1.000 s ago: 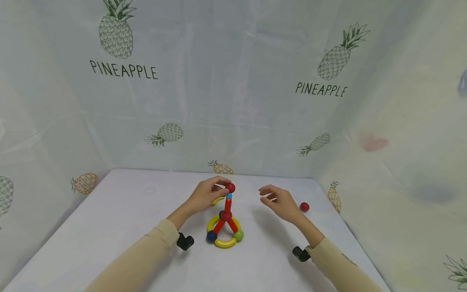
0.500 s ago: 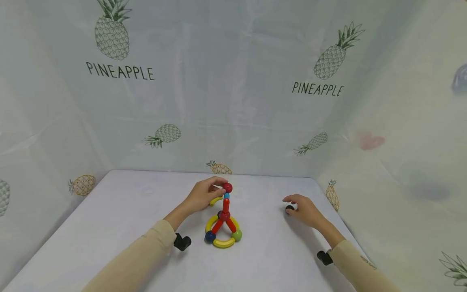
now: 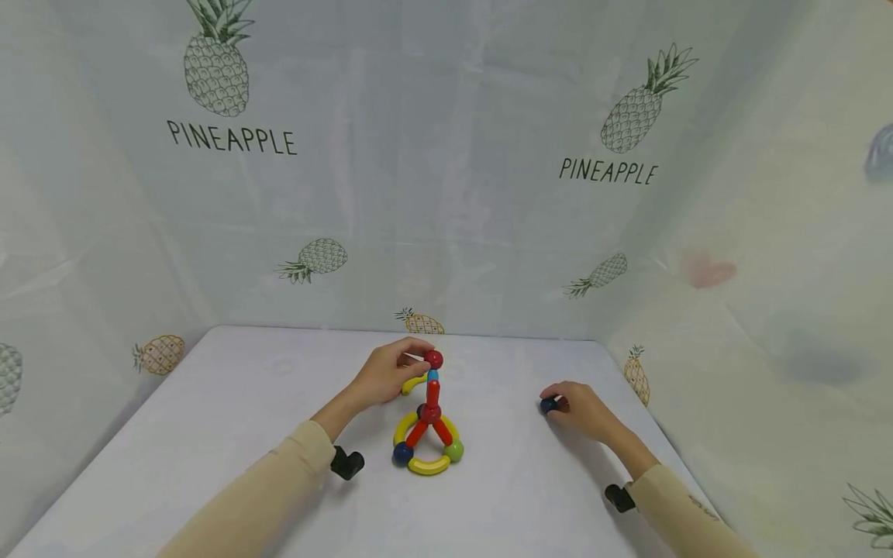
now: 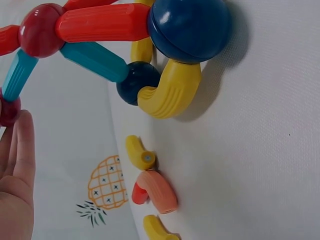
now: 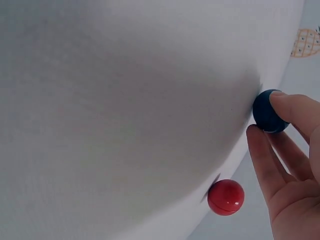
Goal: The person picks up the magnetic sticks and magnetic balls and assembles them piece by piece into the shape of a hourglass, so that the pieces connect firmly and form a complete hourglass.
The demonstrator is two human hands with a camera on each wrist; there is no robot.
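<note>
My left hand point(image 3: 391, 372) holds a red ball point(image 3: 434, 359) between thumb and fingers, at the top of a magnetic stick-and-ball frame. Below that ball a light blue stick and red sticks point(image 3: 433, 392) meet at another red ball point(image 3: 430, 412). The base is a ring of yellow curved sticks point(image 3: 429, 466) joined by dark blue balls point(image 4: 192, 27) and a green ball point(image 3: 454, 451). Over on the right, my right hand point(image 3: 584, 411) pinches a loose dark blue ball point(image 5: 269, 111) at the tabletop.
A loose red ball point(image 5: 226, 197) lies near my right hand; the hand hides it in the head view. Behind the frame lie yellow curved sticks point(image 4: 137, 152) and a red curved stick point(image 4: 157, 192). A pineapple-print curtain point(image 3: 418, 194) surrounds the white table point(image 3: 230, 426).
My right hand has moved right and lowered to the table, and now pinches the dark blue ball. The left hand keeps its hold on the top red ball, almost unmoved.
</note>
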